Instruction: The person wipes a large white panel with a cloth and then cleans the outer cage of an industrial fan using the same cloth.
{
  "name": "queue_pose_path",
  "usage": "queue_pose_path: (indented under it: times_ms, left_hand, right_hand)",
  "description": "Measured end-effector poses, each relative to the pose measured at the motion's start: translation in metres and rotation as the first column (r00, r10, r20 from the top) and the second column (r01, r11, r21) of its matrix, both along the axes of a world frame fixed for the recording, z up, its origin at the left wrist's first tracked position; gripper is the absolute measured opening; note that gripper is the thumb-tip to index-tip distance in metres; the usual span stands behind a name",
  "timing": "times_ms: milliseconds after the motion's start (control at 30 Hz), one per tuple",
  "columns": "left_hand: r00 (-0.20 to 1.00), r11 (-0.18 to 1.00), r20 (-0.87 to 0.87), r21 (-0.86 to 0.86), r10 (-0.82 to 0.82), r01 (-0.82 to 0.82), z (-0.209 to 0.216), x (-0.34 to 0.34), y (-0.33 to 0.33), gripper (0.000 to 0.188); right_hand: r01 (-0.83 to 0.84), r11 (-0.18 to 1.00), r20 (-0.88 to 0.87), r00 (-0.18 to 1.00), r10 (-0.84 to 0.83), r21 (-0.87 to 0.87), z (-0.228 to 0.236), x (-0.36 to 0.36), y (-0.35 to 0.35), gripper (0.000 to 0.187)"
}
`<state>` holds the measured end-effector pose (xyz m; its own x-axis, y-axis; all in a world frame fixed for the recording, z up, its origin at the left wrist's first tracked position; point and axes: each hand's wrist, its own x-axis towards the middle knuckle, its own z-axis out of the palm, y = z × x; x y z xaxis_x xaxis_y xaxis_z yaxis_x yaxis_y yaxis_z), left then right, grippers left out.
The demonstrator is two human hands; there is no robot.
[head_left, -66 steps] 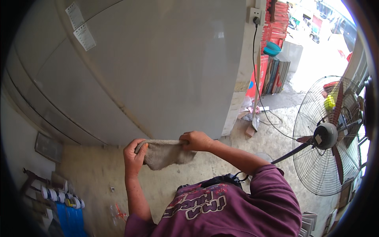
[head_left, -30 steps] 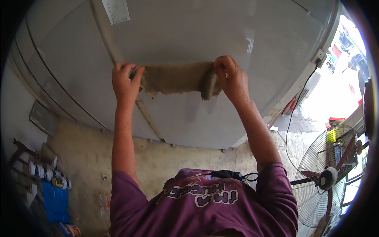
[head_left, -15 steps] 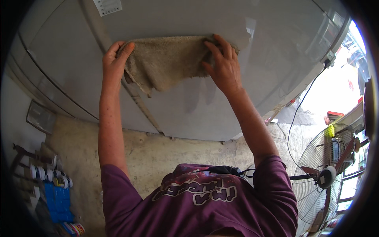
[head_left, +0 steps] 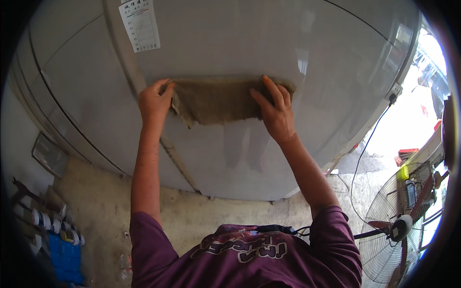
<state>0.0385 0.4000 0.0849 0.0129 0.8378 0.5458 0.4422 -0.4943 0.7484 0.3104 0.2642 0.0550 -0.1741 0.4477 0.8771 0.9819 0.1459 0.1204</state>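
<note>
A worn, brownish-grey cloth [head_left: 216, 101] with ragged lower edges is stretched sideways across a large glossy grey panel [head_left: 211, 53]. My left hand [head_left: 156, 101] pinches its upper left corner between thumb and fingers. At the other end, my right hand [head_left: 277, 110] grips the cloth near its upper right corner, the index finger along the top edge and the thumb on its front. Whether the middle of the cloth touches the panel, I cannot tell.
A white printed sheet [head_left: 140, 26] is on the panel's upper left. A socket with a plug [head_left: 394, 93] sits at the right edge, its black cable hanging down. A wire-caged fan [head_left: 398, 228] stands at the right. Shoes [head_left: 56, 225] and a blue object [head_left: 65, 259] lie lower left.
The head view has shifted, so panel, hands and cloth appear lower and more of the white sheet shows. The cloth hangs flatter and looks darker. Both hands still hold it.
</note>
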Motion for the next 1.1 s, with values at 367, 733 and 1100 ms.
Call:
queue_pose_path:
  times_ms: [367, 733, 1100]
  left_hand:
    - [0.679, 0.918, 0.667, 0.396, -0.308, 0.028, 0.091, 0.033, 0.024, 0.04]
    - [0.965, 0.67, -0.057, 0.73, 0.255, -0.133, 0.078, 0.142, 0.006, 0.069]
    - [0.951, 0.524, -0.118, 0.85, 0.286, -0.052, 0.11, 0.253, -0.056, 0.072]
  right_hand:
    - [-0.058, 0.983, 0.279, 0.96, 0.007, 0.174, 0.139, 0.007, 0.048, 0.051]
    - [0.014, 0.981, 0.32, 0.944, -0.077, 0.196, 0.16, 0.071, 0.017, 0.044]
    - [0.121, 0.945, 0.229, 0.953, -0.196, 0.305, 0.167, 0.181, -0.057, 0.051]
